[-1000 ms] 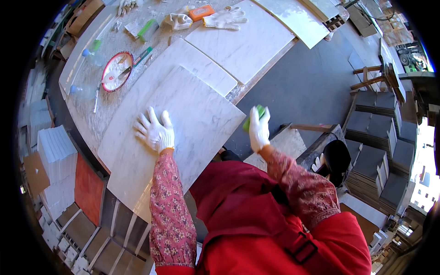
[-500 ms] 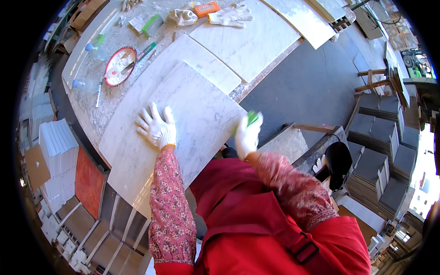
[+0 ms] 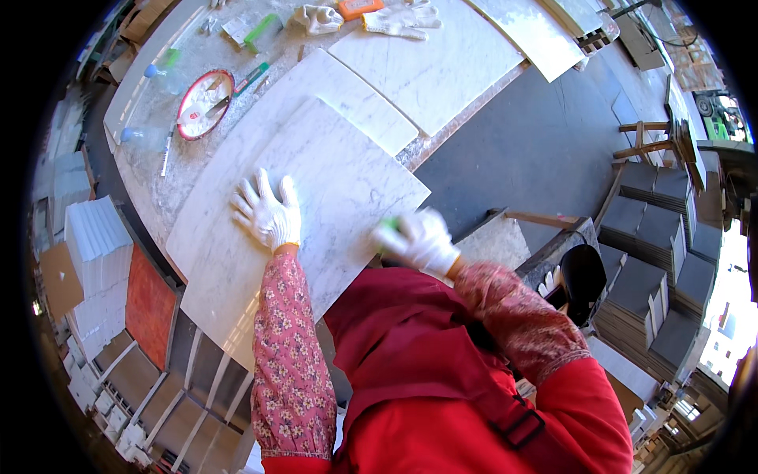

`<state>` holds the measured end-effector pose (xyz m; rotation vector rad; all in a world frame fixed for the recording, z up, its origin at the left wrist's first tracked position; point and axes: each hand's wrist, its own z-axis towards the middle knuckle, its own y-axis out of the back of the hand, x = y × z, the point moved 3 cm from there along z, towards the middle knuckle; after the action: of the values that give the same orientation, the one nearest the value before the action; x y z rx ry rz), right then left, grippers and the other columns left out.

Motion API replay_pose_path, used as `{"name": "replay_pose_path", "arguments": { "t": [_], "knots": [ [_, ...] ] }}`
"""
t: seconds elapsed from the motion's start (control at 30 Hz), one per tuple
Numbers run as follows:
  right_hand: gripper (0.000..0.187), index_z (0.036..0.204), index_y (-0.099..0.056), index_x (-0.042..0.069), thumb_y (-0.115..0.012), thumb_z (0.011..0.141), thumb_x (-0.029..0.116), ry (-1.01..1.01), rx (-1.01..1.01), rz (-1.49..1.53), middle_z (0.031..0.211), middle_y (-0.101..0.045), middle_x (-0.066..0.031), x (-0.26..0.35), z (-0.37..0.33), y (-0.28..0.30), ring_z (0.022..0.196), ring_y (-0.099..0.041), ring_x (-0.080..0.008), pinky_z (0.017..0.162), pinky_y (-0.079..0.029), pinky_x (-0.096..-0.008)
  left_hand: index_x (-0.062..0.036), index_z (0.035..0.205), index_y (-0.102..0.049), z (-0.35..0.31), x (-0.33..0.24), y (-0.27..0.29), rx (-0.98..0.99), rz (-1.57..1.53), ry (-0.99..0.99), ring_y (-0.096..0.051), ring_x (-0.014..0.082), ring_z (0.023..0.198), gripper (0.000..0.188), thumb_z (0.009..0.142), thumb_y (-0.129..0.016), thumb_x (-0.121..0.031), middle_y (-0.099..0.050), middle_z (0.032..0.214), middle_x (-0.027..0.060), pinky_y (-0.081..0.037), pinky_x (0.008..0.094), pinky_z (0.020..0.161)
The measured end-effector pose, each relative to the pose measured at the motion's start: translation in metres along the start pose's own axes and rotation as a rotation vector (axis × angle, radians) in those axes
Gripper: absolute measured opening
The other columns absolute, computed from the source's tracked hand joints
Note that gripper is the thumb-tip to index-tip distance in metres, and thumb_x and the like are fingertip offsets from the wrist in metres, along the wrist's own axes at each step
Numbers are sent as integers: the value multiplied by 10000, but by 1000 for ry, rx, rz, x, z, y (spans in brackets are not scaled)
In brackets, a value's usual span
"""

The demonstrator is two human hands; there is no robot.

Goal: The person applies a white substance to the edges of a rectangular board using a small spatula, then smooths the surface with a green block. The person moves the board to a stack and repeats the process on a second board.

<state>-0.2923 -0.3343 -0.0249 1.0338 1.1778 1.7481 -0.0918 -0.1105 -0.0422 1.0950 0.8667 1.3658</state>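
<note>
A pale grey-veined marble slab (image 3: pixel 339 170) lies in front of me, partly over another slab (image 3: pixel 359 99), its near edge close to my body. My left hand (image 3: pixel 268 215), in a white knit glove, rests flat on it with fingers spread. Also gloved, my right hand (image 3: pixel 426 240) is closed around a small green block (image 3: pixel 388 235) at the slab's right-hand near edge. Motion blurs both block and fingers, so the block's exact kind is unclear. Whether it touches the edge cannot be made out.
On the dusty table stand a red-rimmed bowl (image 3: pixel 180 112) with white paste, a green cutter knife (image 3: pixel 251 79) and plastic bottles (image 3: pixel 144 137). Loose white gloves (image 3: pixel 404 20) and an orange packet (image 3: pixel 359 8) lie farther back. Stacked tiles (image 3: pixel 99 245) stand left, grey stacks (image 3: pixel 655 237) right.
My right hand has moved left and slightly nearer along the slab's edge with the green block, turning at the wrist. My left hand stays pressed on the slab.
</note>
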Motion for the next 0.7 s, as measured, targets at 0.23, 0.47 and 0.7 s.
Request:
{"name": "replay_pose_path", "arguments": {
  "t": [0.23, 0.47, 0.7],
  "knots": [
    [535, 1246, -593, 238, -739, 741, 332, -353, -259, -58, 880, -545, -70, 16, 4, 4, 763, -565, -277, 662, -450, -431, -217, 1428, -498, 1, -2, 2, 29, 15, -6, -380, 437, 1360, 620, 958, -423, -614, -463, 1457, 166, -299, 625, 1078],
    [578, 1357, -505, 86, -580, 921, 458, -1311, -282, -37, 941, -620, -194, -135, -47, -18, 833, -618, -369, 727, -485, -493, -230, 1429, -497, 1, -2, 0, 26, 31, -6, -382, 428, 1361, 620, 954, -423, -621, -460, 1462, 160, -299, 625, 1078],
    [677, 1492, -416, 106, -604, 946, 460, -1095, -57, 868, 1277, -627, -176, -124, -16, 8, 1127, -611, -263, 963, -465, -331, -245, 1461, -472, 3, -3, 2, 127, 33, 39, -336, 415, 1409, 638, 959, -400, -633, -427, 1508, 132, -256, 624, 1118]
  ]
}}
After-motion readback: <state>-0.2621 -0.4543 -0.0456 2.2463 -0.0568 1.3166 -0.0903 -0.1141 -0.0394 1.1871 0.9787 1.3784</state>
